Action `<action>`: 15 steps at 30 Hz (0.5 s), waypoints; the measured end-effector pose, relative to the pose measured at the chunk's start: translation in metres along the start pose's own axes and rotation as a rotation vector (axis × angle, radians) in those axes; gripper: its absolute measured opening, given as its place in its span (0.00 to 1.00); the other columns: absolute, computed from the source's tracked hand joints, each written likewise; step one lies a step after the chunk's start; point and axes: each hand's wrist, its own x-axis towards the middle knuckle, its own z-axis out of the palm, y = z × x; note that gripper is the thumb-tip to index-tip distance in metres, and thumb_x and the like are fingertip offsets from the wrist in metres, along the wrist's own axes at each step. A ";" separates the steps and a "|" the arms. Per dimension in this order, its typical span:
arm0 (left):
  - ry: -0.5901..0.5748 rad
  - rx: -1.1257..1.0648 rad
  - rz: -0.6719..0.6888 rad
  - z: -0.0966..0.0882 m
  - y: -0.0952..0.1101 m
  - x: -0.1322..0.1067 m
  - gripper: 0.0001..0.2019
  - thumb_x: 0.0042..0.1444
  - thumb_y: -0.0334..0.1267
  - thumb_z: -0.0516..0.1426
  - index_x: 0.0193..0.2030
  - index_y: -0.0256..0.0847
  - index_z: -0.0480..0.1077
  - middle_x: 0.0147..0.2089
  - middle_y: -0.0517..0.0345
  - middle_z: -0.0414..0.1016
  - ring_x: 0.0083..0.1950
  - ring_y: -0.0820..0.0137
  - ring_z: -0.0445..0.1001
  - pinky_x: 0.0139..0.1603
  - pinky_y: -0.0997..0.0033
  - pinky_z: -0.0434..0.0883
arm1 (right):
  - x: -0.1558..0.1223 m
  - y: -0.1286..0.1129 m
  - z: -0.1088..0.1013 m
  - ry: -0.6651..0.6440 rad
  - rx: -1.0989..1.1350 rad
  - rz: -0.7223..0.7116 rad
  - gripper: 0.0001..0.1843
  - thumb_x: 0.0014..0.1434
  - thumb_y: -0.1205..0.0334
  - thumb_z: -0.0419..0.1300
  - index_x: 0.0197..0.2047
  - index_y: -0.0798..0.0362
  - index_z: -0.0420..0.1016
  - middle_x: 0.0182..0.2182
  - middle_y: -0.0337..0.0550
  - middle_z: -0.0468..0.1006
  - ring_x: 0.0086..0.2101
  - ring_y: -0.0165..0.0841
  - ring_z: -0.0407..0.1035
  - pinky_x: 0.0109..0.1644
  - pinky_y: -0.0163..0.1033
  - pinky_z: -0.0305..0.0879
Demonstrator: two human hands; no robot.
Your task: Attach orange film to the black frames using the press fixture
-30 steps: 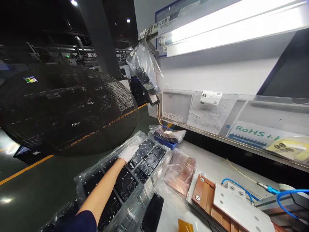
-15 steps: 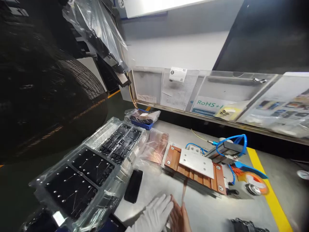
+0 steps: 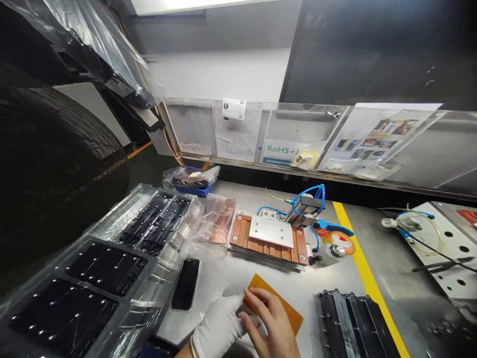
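A flat amber sheet (image 3: 291, 307) is tilted above the bench, partly hidden by my right hand (image 3: 270, 323). That bare hand has its fingers curled over the near-left corner of the sheet, thumb bent in below. My left hand (image 3: 219, 325), in a white glove, is closed against the same corner, its fingertips mostly hidden. A small grey patch shows between the hands; I cannot tell what it is. Beyond them stands a copper-coloured fixture (image 3: 241, 233) with a silver plate (image 3: 271, 232) on top. A black phone (image 3: 185, 284) lies left of my hands.
Clear trays (image 3: 156, 281) with black panels (image 3: 106, 266) fill the left side. A bagged copper-coloured piece (image 3: 222, 221) lies beside the fixture. To the right are a tape roll (image 3: 346, 243), black finned parts (image 3: 357, 323), a yellow line (image 3: 363, 268) and a machine panel (image 3: 447, 248).
The view has swung right. The amber sheet, seen edge-on before, now shows its broad face. My right fingers have curled over its corner, and my left fingers, straight before, have closed.
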 end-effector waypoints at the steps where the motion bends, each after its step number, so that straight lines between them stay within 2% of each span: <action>1: -0.011 0.042 0.049 0.003 -0.001 0.001 0.11 0.54 0.43 0.57 0.31 0.41 0.77 0.32 0.55 0.79 0.37 0.65 0.74 0.43 0.67 0.71 | 0.001 -0.002 0.001 0.002 -0.033 -0.024 0.18 0.60 0.59 0.62 0.54 0.44 0.74 0.46 0.45 0.80 0.45 0.38 0.75 0.48 0.39 0.73; 3: -0.015 0.079 0.062 0.006 -0.002 0.000 0.11 0.55 0.44 0.56 0.31 0.42 0.77 0.31 0.56 0.78 0.35 0.64 0.74 0.41 0.67 0.72 | 0.001 -0.003 0.002 -0.012 -0.029 -0.049 0.16 0.60 0.61 0.61 0.52 0.45 0.75 0.45 0.44 0.81 0.44 0.37 0.76 0.47 0.37 0.74; 5: -0.017 0.095 0.075 0.006 -0.003 -0.003 0.11 0.56 0.44 0.56 0.32 0.42 0.77 0.31 0.56 0.78 0.36 0.65 0.74 0.40 0.69 0.72 | -0.003 -0.003 0.003 0.012 0.023 0.006 0.13 0.62 0.61 0.60 0.50 0.45 0.75 0.44 0.41 0.82 0.43 0.36 0.77 0.47 0.35 0.73; 9: -0.030 0.195 0.128 0.003 -0.004 -0.009 0.13 0.59 0.43 0.53 0.35 0.41 0.76 0.36 0.55 0.79 0.38 0.67 0.74 0.41 0.73 0.70 | -0.014 -0.004 0.008 0.076 0.172 0.264 0.13 0.62 0.52 0.58 0.47 0.44 0.77 0.41 0.41 0.83 0.39 0.36 0.78 0.44 0.33 0.73; 12: -0.069 0.296 0.117 -0.001 0.000 -0.010 0.13 0.58 0.42 0.53 0.33 0.40 0.76 0.33 0.56 0.78 0.35 0.69 0.74 0.36 0.75 0.68 | -0.020 -0.008 0.014 0.103 0.312 0.442 0.15 0.61 0.47 0.58 0.40 0.46 0.79 0.36 0.43 0.84 0.35 0.35 0.78 0.41 0.32 0.73; 15: -0.143 0.298 0.097 -0.004 0.007 -0.010 0.12 0.58 0.43 0.54 0.33 0.42 0.77 0.32 0.59 0.79 0.35 0.70 0.74 0.36 0.77 0.67 | -0.022 -0.013 0.020 0.187 0.440 0.623 0.19 0.57 0.42 0.60 0.35 0.50 0.78 0.32 0.45 0.83 0.31 0.36 0.78 0.37 0.33 0.73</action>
